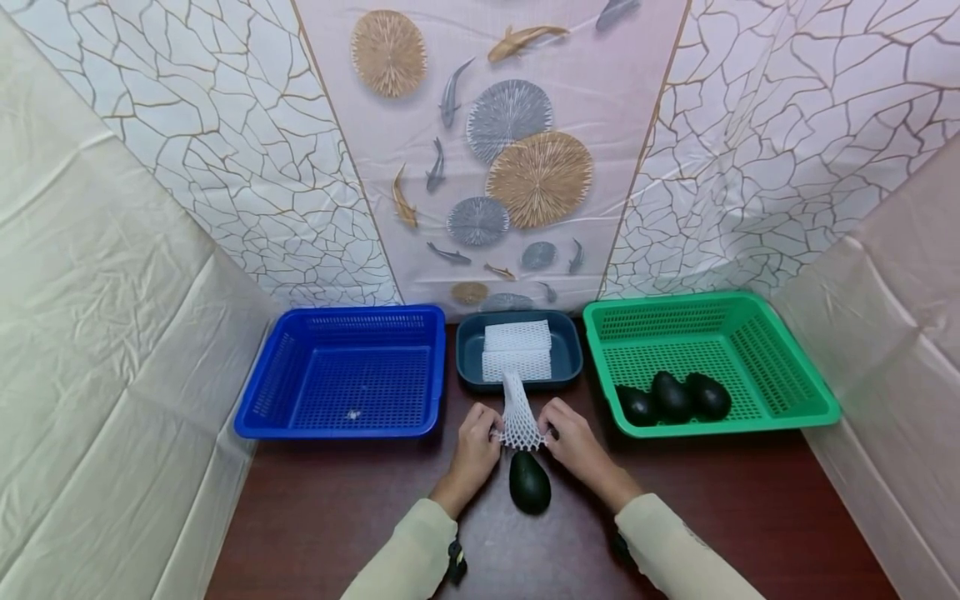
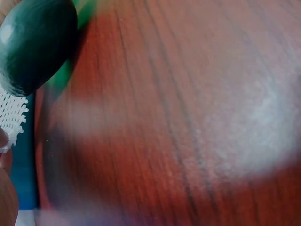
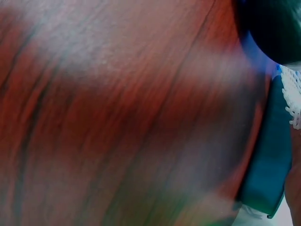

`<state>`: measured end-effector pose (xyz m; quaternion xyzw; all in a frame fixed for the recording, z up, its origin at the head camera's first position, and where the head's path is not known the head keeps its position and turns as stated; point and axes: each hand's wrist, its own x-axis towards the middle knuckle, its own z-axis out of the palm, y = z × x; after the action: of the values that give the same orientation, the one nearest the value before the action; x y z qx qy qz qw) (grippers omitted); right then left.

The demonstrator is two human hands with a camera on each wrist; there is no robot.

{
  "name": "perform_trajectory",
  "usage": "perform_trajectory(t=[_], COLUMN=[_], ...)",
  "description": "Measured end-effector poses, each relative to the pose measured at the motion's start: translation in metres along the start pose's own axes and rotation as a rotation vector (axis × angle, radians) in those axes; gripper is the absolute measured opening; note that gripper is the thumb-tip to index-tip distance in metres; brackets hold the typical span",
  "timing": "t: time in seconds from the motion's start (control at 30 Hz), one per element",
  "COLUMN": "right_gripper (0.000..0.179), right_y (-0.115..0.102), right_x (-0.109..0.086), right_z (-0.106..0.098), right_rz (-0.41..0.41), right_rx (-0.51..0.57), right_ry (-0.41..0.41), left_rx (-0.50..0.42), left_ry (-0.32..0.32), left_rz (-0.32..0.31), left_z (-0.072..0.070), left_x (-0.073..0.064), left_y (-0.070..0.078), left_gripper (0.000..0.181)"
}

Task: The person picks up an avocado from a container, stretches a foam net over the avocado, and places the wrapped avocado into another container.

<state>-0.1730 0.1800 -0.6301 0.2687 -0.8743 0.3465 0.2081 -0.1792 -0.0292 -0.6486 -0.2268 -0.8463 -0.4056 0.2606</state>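
White foam net sleeve (image 1: 521,421) is hanging between the two hands, left hand (image 1: 476,446) and right hand (image 1: 576,440) each pinching one side of its mouth, spreading it wide. Its narrow end is pointing away from the person, lying over the near edge of the dark teal tray (image 1: 574,354); touching the rim or not, can't tell.

Avocado (image 1: 529,483) is lying on the table (image 1: 337,517) just on the person's side of the grip, between the wrists; contact with the mesh, can't tell. Risks: pulling harder apart could be tearing the thin strands; one pinch slipping would be letting the mouth collapse; a knuckle or wrist bumping the rounded avocado could be sending it rolling toward the person.

Beyond the grip, folded net sleeves (image 1: 517,337) are sitting in the tray; the narrow end snagging could be dragging them out. Green basket (image 1: 750,427) is standing beyond the right hand, holding three avocados (image 1: 672,398); blue basket (image 1: 337,433) beyond the left, out of harm's way.
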Motion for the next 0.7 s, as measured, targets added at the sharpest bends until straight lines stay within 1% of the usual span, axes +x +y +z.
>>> perform_trajectory(t=[0.07,0.2,0.3,0.5,0.7], right_gripper=[0.044,0.043,0.042,0.041,0.038], right_y=[0.001,0.002,0.002,0.003,0.004], right_x=[-0.001,-0.005,-0.008,-0.015,-0.021], right_z=[0.002,0.004,0.005,0.006,0.008], right_rz=[0.007,0.044,0.068,0.073,0.071], right_rx=[0.005,0.012,0.022,0.061,0.07], right_ry=[-0.003,-0.026,-0.042,-0.039,-0.047], left_rx=[0.011,0.024,0.024,0.021,0.048], left_ry=[-0.028,-0.069,-0.078,-0.119,-0.162], left_rz=[-0.021,-0.042,-0.039,-0.038,-0.068], left_z=[0.0,0.001,0.001,0.001,0.0], left_x=[-0.002,-0.007,-0.011,-0.019,-0.025], left_y=[-0.001,-0.002,-0.004,-0.004,-0.004], left_gripper=[0.032,0.032,0.033,0.034,0.036])
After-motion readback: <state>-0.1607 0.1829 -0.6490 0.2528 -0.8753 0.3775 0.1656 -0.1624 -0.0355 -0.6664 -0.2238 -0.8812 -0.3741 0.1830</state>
